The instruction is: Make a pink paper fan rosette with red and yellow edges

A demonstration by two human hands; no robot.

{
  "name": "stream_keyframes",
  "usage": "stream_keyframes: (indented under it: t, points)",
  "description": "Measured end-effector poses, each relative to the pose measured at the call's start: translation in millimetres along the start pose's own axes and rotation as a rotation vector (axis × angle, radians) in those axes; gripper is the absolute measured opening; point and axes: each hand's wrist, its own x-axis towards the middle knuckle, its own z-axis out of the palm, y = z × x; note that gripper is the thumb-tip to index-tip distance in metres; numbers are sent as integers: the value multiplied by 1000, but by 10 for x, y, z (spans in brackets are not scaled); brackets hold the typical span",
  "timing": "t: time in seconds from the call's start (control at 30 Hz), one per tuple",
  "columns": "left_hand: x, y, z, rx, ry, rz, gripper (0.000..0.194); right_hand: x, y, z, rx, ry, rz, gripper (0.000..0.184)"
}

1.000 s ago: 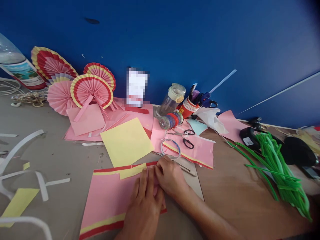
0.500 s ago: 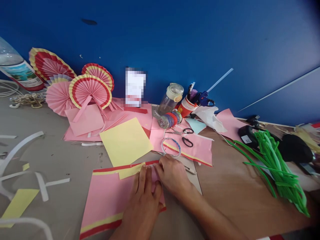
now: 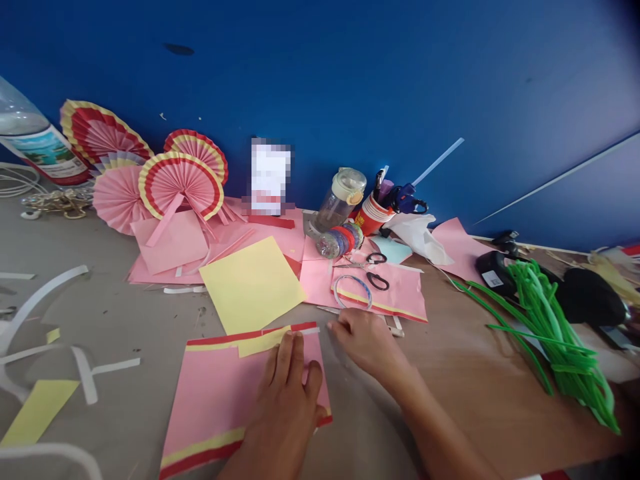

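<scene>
Pink rectangular paper sheet with red-and-yellow banded long edges [image 3: 215, 393] lies flat on the grey tabletop [image 3: 115, 327], a narrow yellow paper strip [image 3: 255, 344] along its far edge. Left hand [image 3: 285, 407] rests palm-down on the sheet, fingers extended and slightly parted, gripping nothing, fingertips at the strip. Right hand [image 3: 367, 343], fingers curled, sits just beyond the sheet's right edge, near a ring-shaped tape roll [image 3: 353, 277]; cannot tell whether it holds anything.
</scene>
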Motion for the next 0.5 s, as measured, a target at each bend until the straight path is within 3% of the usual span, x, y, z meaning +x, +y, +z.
stream_keyframes:
  t: [0.1, 0.2, 0.33, 0.5]
  points:
    - [25, -46, -32, -30, -5, 14, 36, -31, -1, 14, 214, 79, -194, 15]
    - [56, -63, -75, -9, -26, 40, 31, -20, -83, 101, 124, 93, -357, 18]
    - [92, -57, -134, 22, -23, 40, 23, 16, -180, 228, -79, 96, -341, 17]
    - [171, -106, -228, -96, 136, 16, 8, 35, -198, 255, 66, 126, -347, 16]
